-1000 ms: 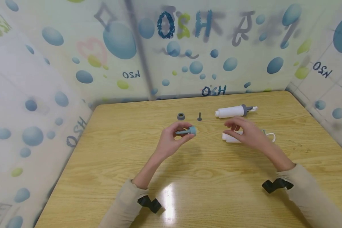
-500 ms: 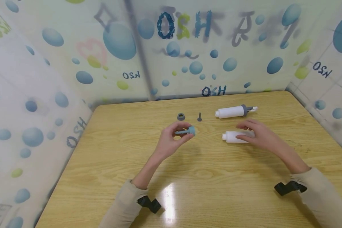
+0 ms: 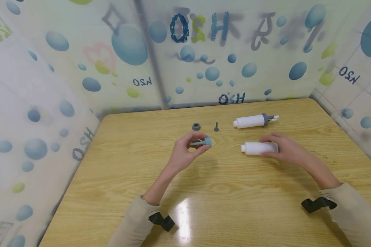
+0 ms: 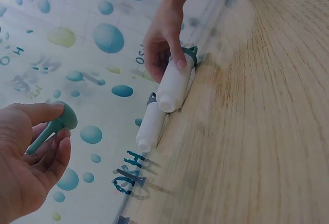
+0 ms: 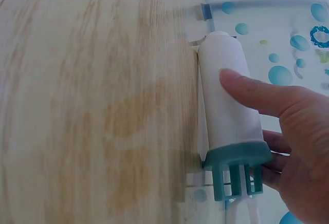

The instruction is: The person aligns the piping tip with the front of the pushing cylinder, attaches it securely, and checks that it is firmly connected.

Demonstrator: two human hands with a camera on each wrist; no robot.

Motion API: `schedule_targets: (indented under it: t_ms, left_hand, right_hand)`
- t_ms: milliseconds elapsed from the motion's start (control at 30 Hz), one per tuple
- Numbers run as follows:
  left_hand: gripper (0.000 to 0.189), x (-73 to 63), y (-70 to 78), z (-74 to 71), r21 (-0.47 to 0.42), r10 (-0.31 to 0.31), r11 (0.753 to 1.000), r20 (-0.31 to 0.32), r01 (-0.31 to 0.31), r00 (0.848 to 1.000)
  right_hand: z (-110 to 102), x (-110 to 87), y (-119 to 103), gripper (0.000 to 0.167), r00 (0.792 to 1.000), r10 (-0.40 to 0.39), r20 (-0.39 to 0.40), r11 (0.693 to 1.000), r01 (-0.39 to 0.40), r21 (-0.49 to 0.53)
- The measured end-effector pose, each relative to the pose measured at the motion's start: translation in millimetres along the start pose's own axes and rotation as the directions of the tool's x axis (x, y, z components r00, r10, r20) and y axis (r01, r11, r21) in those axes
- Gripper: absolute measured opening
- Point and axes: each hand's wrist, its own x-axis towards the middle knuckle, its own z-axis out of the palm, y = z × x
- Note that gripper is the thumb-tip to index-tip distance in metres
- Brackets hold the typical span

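Note:
In the head view my left hand (image 3: 187,149) is raised over the table's middle. Its thumb and fingertips pinch a teal piece with a round cupped head and a thin stem (image 4: 67,117); the stem points back toward the palm. My right hand (image 3: 285,147) grips a white syringe-like tube (image 3: 255,148) lying on its side, narrow tip to the left. In the right wrist view the thumb lies along the tube's wall and the other fingers are behind it. A teal slotted collar (image 5: 239,154) and a white loop handle (image 5: 244,211) sit at its rear end.
Behind it lies a second white tube (image 3: 249,121) with a grey collar (image 3: 265,119). A grey ring (image 3: 196,126) and a small grey stemmed piece (image 3: 216,127) rest on the wooden table (image 3: 126,164) farther left. A patterned sheet (image 3: 185,79) hangs beyond the back edge.
My right hand has moved right along the white tube toward its collar end and closed on it. The left hand keeps the teal piece in nearly the same place.

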Motion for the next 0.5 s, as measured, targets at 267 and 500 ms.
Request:
schedule_targets:
  t_ms: [267, 500]
  left_hand:
    - [0.030, -0.1, -0.4, -1.9, 0.008, 0.015, 1.000, -0.004, -0.015, 1.000]
    - [0.030, 0.2, -0.1, -2.8, 0.004, 0.019, 1.000, -0.002, -0.019, 1.000]
  right_hand:
    - [1.6, 0.6, 1.5, 0.050, 0.996, 0.036, 0.076, 0.999, -0.037, 0.004]
    - [1.4, 3.3, 0.7, 0.048, 0.995, 0.057, 0.085, 0.998, -0.056, -0.011]
